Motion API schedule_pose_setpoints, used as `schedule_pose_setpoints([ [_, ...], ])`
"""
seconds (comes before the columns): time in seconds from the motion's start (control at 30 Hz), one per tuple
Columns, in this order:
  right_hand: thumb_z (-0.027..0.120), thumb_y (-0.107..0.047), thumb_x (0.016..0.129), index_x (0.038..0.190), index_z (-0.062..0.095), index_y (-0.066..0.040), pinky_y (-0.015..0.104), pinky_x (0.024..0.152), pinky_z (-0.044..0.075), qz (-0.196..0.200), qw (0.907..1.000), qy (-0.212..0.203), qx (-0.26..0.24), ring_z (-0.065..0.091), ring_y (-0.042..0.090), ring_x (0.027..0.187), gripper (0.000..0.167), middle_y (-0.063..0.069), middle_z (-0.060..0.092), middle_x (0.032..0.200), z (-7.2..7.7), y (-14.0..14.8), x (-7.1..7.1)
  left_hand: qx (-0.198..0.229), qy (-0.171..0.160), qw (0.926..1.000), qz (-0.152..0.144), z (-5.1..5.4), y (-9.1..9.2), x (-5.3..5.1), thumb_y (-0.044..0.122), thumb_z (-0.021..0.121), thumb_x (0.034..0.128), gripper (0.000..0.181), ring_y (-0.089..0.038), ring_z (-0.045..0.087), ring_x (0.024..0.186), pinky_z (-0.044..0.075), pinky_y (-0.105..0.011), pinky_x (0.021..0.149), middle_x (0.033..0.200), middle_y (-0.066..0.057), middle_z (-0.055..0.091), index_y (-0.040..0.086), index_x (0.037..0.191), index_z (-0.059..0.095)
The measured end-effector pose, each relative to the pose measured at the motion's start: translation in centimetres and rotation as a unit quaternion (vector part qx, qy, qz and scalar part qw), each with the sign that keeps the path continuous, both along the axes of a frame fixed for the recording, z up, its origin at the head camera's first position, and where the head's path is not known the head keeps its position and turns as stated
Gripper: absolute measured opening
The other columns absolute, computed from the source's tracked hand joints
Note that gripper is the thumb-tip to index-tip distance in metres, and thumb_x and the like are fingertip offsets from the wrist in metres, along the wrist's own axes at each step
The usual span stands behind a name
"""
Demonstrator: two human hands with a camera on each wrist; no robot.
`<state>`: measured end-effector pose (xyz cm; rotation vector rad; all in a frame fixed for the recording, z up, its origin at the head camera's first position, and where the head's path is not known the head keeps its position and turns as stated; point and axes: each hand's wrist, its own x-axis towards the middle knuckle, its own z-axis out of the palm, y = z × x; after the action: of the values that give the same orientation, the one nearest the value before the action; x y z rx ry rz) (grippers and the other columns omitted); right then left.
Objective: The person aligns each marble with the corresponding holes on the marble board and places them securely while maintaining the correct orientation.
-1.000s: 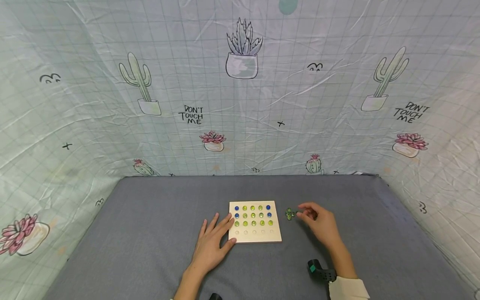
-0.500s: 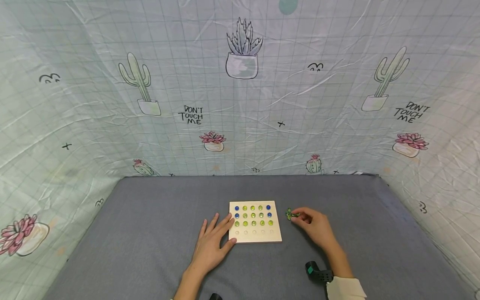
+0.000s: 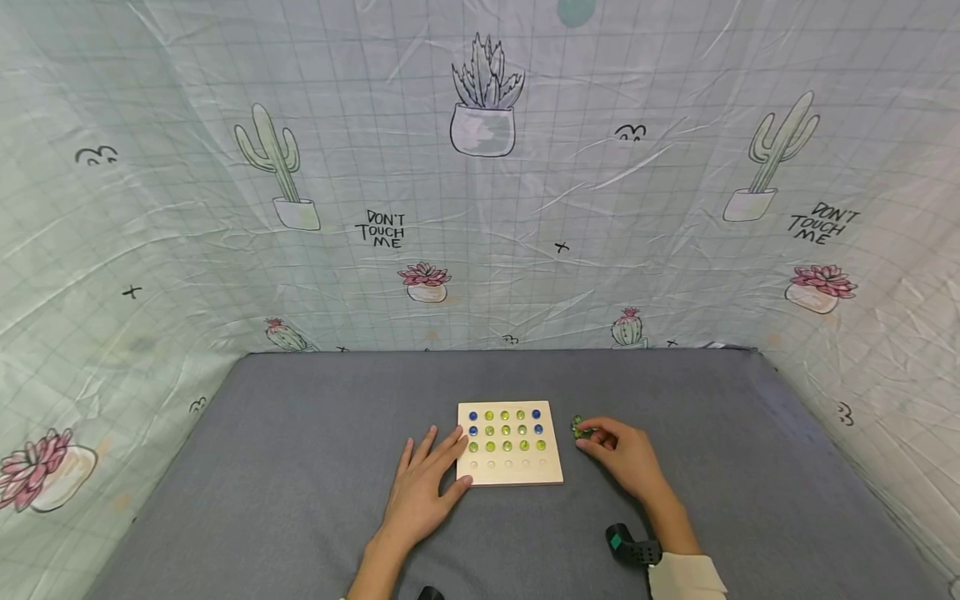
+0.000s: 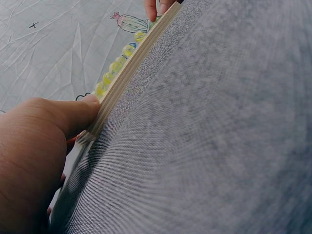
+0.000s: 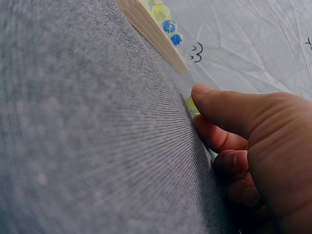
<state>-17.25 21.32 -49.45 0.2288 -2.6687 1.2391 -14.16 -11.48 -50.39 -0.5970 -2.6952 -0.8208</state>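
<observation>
On the left, the left hand [image 3: 422, 496] lies with fingers straight and spread, grasping nothing; its fingertips rest on the left edge of the wooden board [image 3: 517, 477], the thumb at the near left corner. The board lies flat on the grey cloth [image 3: 300, 467], its long axis running side to side; 3 rows are filled, with 4 blue beads [image 3: 473, 416] at the ends of the far 2 rows and 11 green beads [image 3: 507, 431] in the other places; the nearest row is 5 bare hollows [image 3: 508, 463]. Just beyond the board's right edge, apart from it, sits a small cluster of loose green beads [image 3: 576, 423]; the right hand [image 3: 628, 457] is much the nearer to it, thumb and forefinger at its right side; I cannot tell whether they grip a bead. From those fingertips the bare hollows lie leftward and slightly nearer the person, the cluster lying between board and right hand.
</observation>
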Motion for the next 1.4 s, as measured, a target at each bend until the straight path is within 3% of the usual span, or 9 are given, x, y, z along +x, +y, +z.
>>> schedule_pose_setpoints([
  [0.77, 0.079, -0.021, 0.079, 0.092, 0.072, -0.020, 0.022, 0.047, 0.035, 0.005, 0.9998, -0.018, -0.001, 0.041, 0.008, 0.051, 0.015, -0.009, 0.056, 0.067, 0.14, 0.15, -0.15, 0.001, 0.007, 1.0000, -0.002, 0.17, -0.03, -0.06, 0.040, 0.065, 0.0888, 0.057, -0.036, 0.030, 0.138, 0.011, -0.061, 0.111, 0.145, 0.001, 0.045, 0.017, 0.139, 0.053],
  [1.03, 0.080, -0.023, 0.078, 0.092, 0.072, -0.021, 0.022, 0.047, 0.036, 0.009, 0.9997, -0.022, -0.001, 0.042, 0.008, 0.051, 0.016, -0.010, 0.057, 0.067, -0.17, 0.19, -0.14, 0.001, -0.006, 1.0000, -0.003, 0.11, -0.12, 0.08, 0.042, 0.063, 0.0896, 0.057, -0.034, 0.028, 0.139, 0.010, -0.059, 0.112, 0.146, 0.002, 0.044, 0.017, 0.140, 0.052],
  [1.4, 0.080, -0.019, 0.078, 0.092, 0.072, -0.019, 0.022, 0.047, 0.035, 0.013, 0.9998, -0.014, 0.006, 0.041, 0.007, 0.052, 0.016, -0.011, 0.056, 0.067, 0.05, 0.17, -0.21, 0.008, 0.014, 0.9998, -0.006, 0.09, -0.05, -0.11, 0.039, 0.065, 0.0895, 0.056, -0.038, 0.032, 0.136, 0.013, -0.063, 0.109, 0.145, 0.000, 0.046, 0.016, 0.139, 0.053],
])
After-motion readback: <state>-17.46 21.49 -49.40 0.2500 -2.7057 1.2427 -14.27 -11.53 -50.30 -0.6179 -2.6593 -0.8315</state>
